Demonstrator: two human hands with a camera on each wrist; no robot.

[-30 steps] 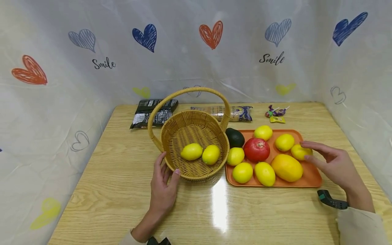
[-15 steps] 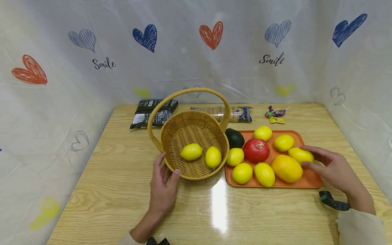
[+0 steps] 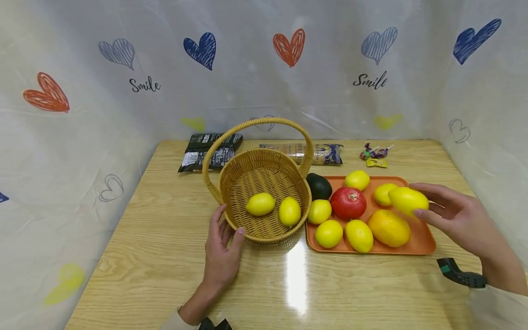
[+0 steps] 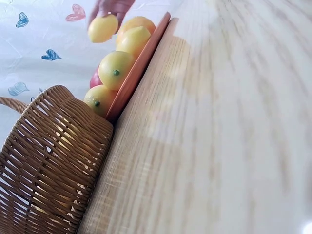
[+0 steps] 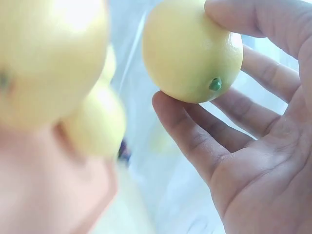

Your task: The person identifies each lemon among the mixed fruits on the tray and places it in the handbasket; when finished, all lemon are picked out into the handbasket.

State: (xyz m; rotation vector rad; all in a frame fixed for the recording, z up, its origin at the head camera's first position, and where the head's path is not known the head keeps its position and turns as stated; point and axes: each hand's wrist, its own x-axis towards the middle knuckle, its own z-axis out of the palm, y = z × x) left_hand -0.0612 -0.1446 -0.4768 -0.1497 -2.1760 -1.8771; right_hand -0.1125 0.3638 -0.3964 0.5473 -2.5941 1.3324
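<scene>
My right hand [image 3: 462, 217] pinches a yellow lemon [image 3: 408, 200] between thumb and fingers, held just above the right part of the orange tray [image 3: 420, 243]. In the right wrist view, the thumb presses one side of this lemon [image 5: 192, 51] and the fingers support it from the other. My left hand [image 3: 222, 256] rests against the near left outside of the wicker basket [image 3: 255, 181], with thumb and fingers spread along its wall. Inside the basket lie two lemons, one at left [image 3: 261, 204] and one at right [image 3: 290, 211]. The left wrist view does not show the left hand.
On the tray are several more lemons [image 3: 359, 236], a red pomegranate-like fruit [image 3: 348, 203] and a larger orange-yellow fruit [image 3: 389, 228]. A dark green avocado [image 3: 319, 186] sits between basket and tray. Behind lie a black packet [image 3: 210, 153], a long clear packet [image 3: 326, 154] and sweets [image 3: 375, 153].
My right hand has taken hold of the lemon at the tray's right side and raised it off the tray. The right lemon in the basket has rolled slightly. My left hand stays by the basket.
</scene>
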